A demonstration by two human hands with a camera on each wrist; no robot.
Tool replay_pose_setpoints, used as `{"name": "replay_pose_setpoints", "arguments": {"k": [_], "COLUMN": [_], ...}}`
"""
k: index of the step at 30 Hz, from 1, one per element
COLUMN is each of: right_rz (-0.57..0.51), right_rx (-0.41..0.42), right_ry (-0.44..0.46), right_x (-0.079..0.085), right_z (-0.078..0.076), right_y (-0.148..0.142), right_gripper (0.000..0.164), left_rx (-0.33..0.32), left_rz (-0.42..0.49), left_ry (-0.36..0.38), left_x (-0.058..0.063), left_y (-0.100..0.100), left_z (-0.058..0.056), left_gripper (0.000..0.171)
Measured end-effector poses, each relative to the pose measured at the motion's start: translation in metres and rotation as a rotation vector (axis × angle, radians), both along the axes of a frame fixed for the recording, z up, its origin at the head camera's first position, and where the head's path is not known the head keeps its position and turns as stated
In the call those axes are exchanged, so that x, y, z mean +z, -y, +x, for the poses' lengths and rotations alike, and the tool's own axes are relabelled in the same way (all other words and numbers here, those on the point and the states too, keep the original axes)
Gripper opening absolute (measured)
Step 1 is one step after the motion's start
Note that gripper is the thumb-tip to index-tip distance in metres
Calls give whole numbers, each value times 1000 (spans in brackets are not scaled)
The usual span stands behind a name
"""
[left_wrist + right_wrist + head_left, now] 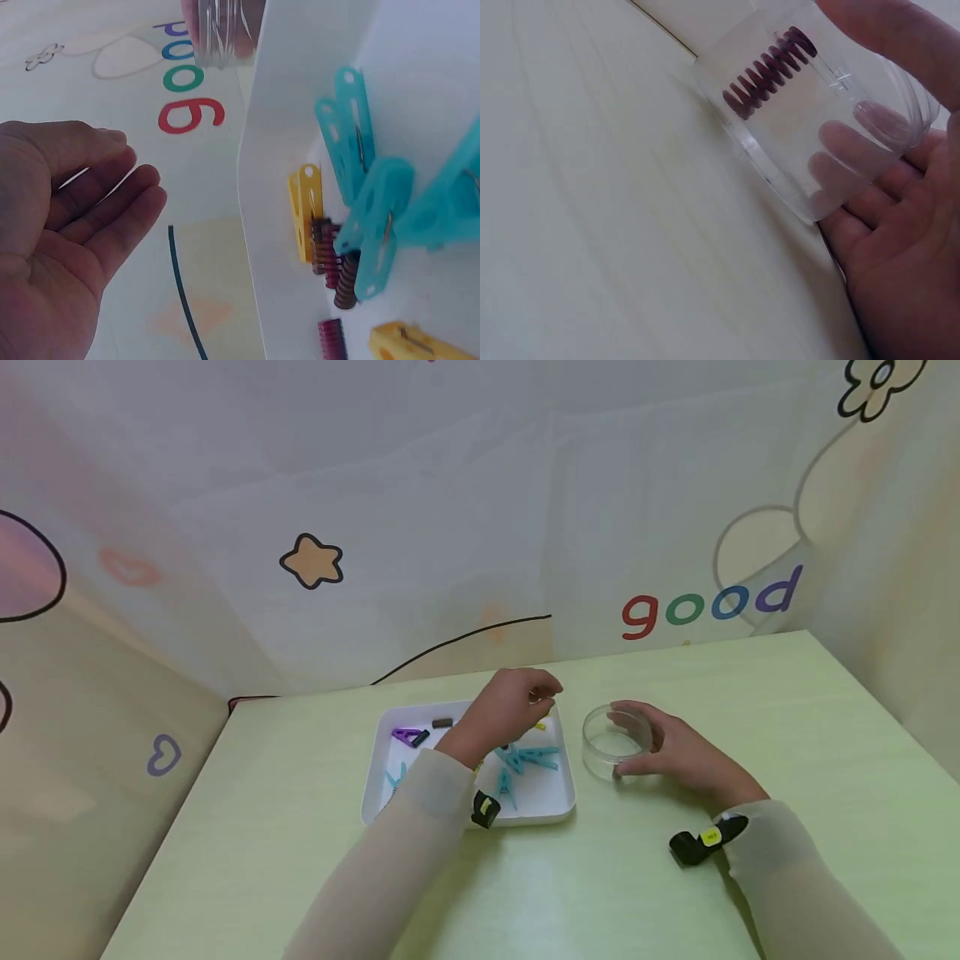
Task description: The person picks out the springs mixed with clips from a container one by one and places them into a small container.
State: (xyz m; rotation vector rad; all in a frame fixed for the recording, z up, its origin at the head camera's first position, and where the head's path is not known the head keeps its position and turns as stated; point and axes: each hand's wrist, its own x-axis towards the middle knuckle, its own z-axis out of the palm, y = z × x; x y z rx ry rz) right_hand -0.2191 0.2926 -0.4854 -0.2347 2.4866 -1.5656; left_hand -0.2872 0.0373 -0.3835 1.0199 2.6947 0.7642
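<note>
My left hand hovers above the far part of a white tray. Its fingers are loosely bent, and nothing shows between them in the left wrist view. Inside the tray lie teal clothespins, a yellow clothespin, a purple clothespin and several small springs in dark red and brown. To the right of the tray, my right hand grips a clear round container from its right side, thumb on the near side. A dark red spring shows through its wall.
The pale green table reaches back to a printed cloth. A similar cloth hangs at the left and right sides. The container stands close to the tray's right edge.
</note>
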Motion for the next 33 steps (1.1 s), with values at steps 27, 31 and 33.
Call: {"name": "replay_pose_setpoints", "arguments": {"k": [27,31,33], "right_rz": [37,28,24], "right_rx": [3,10,7], "right_ry": [-13,8,17], "right_x": [7,4,2], "right_z": [-9,-5,-1], "right_y": [2,1,1], "right_gripper": [91,91,91], "left_rx": [152,149,144], "left_rz": [-184,-202,-208], "left_ry": [147,173,181], "left_x": [-9,-15,-18], "left_y": [33,33,33], "left_z": [-31,-32,-31], "left_gripper": [23,24,24]}}
